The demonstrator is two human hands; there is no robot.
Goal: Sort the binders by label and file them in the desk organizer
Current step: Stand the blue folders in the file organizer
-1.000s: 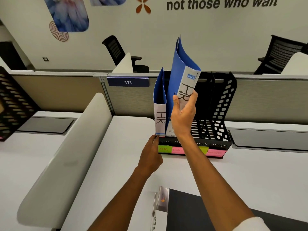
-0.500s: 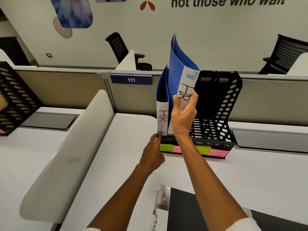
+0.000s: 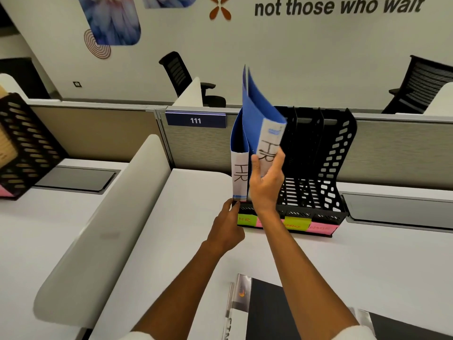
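Take the desk organizer (image 3: 316, 192) as your ref pt — it sits on the desk (image 3: 367, 261), backed against the partition (image 3: 392, 148). Your first HR binder (image 3: 239, 165) stands upright in its leftmost slot; the second HR binder (image 3: 263, 119) is just right of it, tilted, raised above the slots. Sticky labels (image 3: 296, 223) run along its front edge. Left of the organizer: a curved divider (image 3: 117, 229), then a second organizer (image 3: 27, 143) well apart. In front, nearer you — more binders (image 3: 282, 312) lying flat.
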